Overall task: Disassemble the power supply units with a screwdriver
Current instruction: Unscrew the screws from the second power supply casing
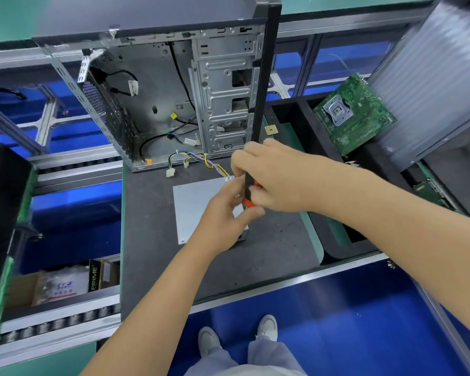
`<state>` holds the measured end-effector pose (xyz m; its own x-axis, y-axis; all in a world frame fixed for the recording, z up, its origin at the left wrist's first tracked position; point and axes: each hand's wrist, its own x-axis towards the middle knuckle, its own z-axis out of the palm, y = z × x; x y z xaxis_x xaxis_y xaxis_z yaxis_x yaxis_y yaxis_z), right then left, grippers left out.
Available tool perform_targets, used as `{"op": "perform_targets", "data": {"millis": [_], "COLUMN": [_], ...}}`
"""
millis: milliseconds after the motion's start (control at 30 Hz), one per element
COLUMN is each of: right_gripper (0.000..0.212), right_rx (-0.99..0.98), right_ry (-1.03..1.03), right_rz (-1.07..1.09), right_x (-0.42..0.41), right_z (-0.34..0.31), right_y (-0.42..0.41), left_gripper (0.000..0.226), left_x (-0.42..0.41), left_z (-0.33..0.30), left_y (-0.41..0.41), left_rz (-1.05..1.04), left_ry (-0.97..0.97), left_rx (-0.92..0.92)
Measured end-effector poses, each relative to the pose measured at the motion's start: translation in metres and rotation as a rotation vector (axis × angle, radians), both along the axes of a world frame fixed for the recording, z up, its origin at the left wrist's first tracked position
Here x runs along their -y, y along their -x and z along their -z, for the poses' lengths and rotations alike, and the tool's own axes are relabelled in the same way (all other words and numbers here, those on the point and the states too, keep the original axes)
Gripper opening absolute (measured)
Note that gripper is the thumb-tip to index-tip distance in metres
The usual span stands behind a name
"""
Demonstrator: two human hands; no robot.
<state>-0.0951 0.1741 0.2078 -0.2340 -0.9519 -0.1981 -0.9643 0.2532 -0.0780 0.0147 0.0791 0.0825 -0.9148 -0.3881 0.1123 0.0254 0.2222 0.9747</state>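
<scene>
The power supply unit point(198, 204) lies on the bench point(152, 240), lid on (cables trailing); right hand point(272, 177) grips the screwdriver point(248, 192), left hand point(228, 213) pinches its lower end. Unscrewing seems barely begun.

Bright even overhead light, soft shadows; wide-angle bending at edges; upper right corner motion-blurred.

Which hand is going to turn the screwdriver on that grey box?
Probably the right hand: it grips the screwdriver handle above the grey box. The left hand only touches the tool lower down, likely steadying it.
</scene>
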Motion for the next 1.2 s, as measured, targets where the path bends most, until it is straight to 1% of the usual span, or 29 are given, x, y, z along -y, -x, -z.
{"op": "perform_targets", "data": {"millis": [67,100,133,167,233,267,333,400,433,467,500,533,567,600,633,667,700,733,800,867,900,933,967,1000,1033,1100,1133,1167,1200], "right_gripper": [0.041,0.048,0.047,0.040,0.024,0.026,0.033,0.027,0.021,0.021,0.026,0.030,0.033,0.036,0.033,0.024,0.019,0.020,0.032,0.043,0.044,0.039,0.029,0.022,0.019,0.032,0.039,0.042,0.039], "right_rx": [0.074,0.012,-0.088,-0.149,-0.081,-0.037,-0.047,-0.170,-0.160,-0.083,0.002,0.032,0.008,-0.079,-0.183,-0.228,-0.195,-0.136,-0.031,-0.022,-0.083,-0.201,-0.252,-0.199,-0.076,0.145,0.166,0.097,-0.029], "right_ry": [0.029,0.007,-0.007,0.003,0.057,0.069,0.079,0.042,0.028,0.028,0.037,0.052,0.068,0.067,0.057,0.070,0.082,0.089,0.112,0.089,0.065,0.055,0.042,0.029,0.038,0.031,0.022,0.010,0.020], "right_rz": [0.057,0.078,0.053,0.007,-0.093,-0.111,-0.026,-0.003,-0.006,-0.004,-0.014,-0.008,0.023,0.052,0.050,0.026,0.017,0.011,0.004,0.085,0.121,0.085,0.033,0.015,0.010,0.019,0.052,0.076,0.067], "right_x": [-0.003,-0.003,-0.002,-0.001,-0.002,-0.003,-0.003,0.001,0.002,0.000,-0.001,-0.003,-0.004,-0.003,0.000,0.004,0.006,0.006,0.003,-0.004,-0.005,-0.003,-0.002,-0.002,-0.002,-0.004,-0.004,-0.004,-0.002], "right_z": [-0.003,-0.002,-0.001,0.001,0.003,0.003,0.002,0.003,0.004,0.004,0.003,0.002,0.001,0.001,0.001,0.002,0.003,0.003,0.002,0.003,0.003,0.004,0.005,0.005,0.005,0.002,0.001,0.003,0.006], "right_y": [-0.001,-0.003,-0.004,-0.007,-0.011,-0.013,-0.015,-0.013,-0.011,-0.008,-0.008,-0.008,-0.008,-0.009,-0.008,-0.007,-0.005,-0.003,0.002,0.001,0.001,0.000,0.000,0.000,0.002,0.002,0.001,0.000,0.000], "left_gripper": [0.032,0.028,0.029,0.034,0.035,0.032,0.030,0.030,0.031,0.032,0.030,0.030,0.034,0.038,0.042,0.046,0.049,0.047,0.038,0.026,0.026,0.032,0.040,0.044,0.046,0.044,0.039,0.037,0.038], "left_x": [-0.001,-0.002,-0.003,-0.003,-0.002,-0.002,-0.003,-0.003,-0.003,-0.002,0.000,0.001,0.000,-0.003,-0.007,-0.012,-0.017,-0.018,-0.015,-0.013,-0.014,-0.016,-0.017,-0.017,-0.016,-0.010,-0.008,-0.007,-0.006], "left_z": [0.001,0.001,0.001,0.000,0.000,-0.001,-0.001,-0.002,-0.002,-0.003,-0.002,-0.002,-0.002,-0.002,-0.002,-0.004,-0.006,-0.004,0.002,0.004,0.003,0.000,-0.003,-0.006,-0.007,-0.007,-0.006,-0.005,-0.004], "left_y": [0.000,0.002,0.004,0.005,0.003,0.001,0.001,0.002,0.002,0.000,-0.002,-0.003,-0.002,0.000,0.004,0.007,0.007,0.006,0.001,0.001,0.004,0.007,0.009,0.010,0.008,0.004,0.005,0.006,0.009], "left_rz": [-0.033,-0.088,-0.132,-0.147,-0.098,-0.064,-0.058,-0.118,-0.137,-0.124,-0.091,-0.077,-0.094,-0.131,-0.176,-0.211,-0.213,-0.183,-0.103,-0.100,-0.145,-0.199,-0.219,-0.196,-0.151,-0.079,-0.080,-0.102,-0.145], "left_ry": [0.036,0.057,0.060,0.058,0.039,0.041,0.044,0.092,0.092,0.058,0.034,0.034,0.070,0.114,0.133,0.118,0.067,0.004,-0.042,-0.015,0.007,0.031,0.027,-0.014,-0.079,-0.145,-0.116,-0.060,0.015], "left_rx": [-0.002,-0.003,0.000,0.009,0.053,0.063,0.037,-0.008,-0.014,-0.015,-0.001,0.009,0.006,-0.006,-0.011,-0.001,0.004,-0.009,-0.056,-0.043,-0.024,-0.009,-0.007,-0.032,-0.068,-0.100,-0.083,-0.066,-0.062]}}
